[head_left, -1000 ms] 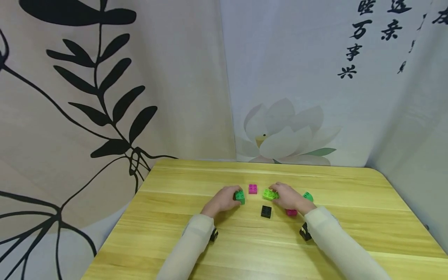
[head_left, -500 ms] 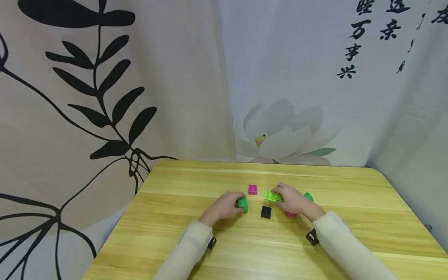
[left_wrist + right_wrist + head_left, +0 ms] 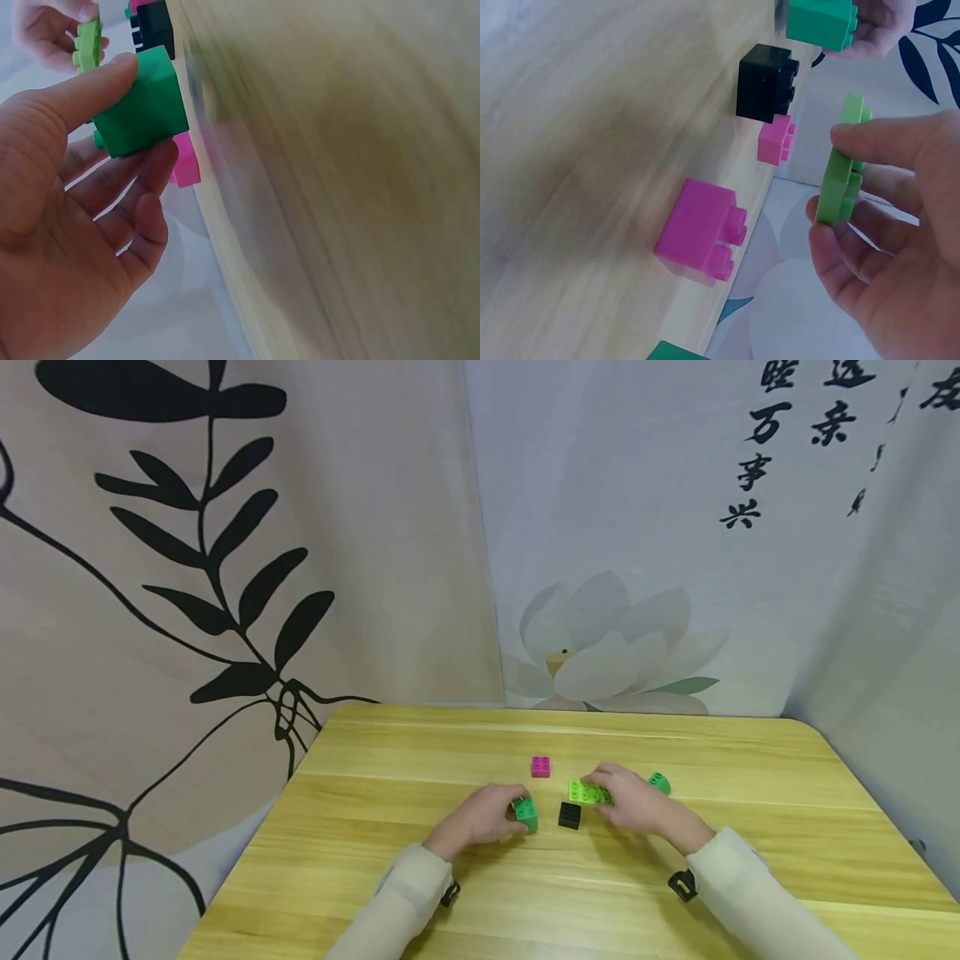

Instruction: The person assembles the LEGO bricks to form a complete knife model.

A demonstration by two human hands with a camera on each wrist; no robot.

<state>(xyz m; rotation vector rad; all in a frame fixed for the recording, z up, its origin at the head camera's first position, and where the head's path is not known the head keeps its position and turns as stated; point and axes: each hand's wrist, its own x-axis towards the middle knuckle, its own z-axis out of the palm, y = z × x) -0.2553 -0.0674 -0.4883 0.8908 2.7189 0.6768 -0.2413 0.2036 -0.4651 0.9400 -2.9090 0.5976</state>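
Observation:
My left hand (image 3: 486, 815) pinches a green toy brick (image 3: 527, 815) between thumb and fingers; in the left wrist view the brick (image 3: 146, 105) is held off the table, studs facing away from the wood. A flat lime-green brick (image 3: 587, 792) is in my right hand (image 3: 636, 800), pinched by its long sides and raised above the table in the right wrist view. Between the two hands lies a black brick (image 3: 569, 816). Under the right hand, a magenta brick (image 3: 697, 229) shows only in the right wrist view.
A pink brick (image 3: 540, 767) lies farther back on the wooden table (image 3: 420, 743). To the right of the right hand sits a green brick with a rounded edge (image 3: 659, 782). A printed curtain (image 3: 405, 568) hangs behind the table's far edge.
Both hands have drawn nearer to me with their bricks, the left also slightly rightward. The magenta brick has gone out of sight behind the right hand in the head view.

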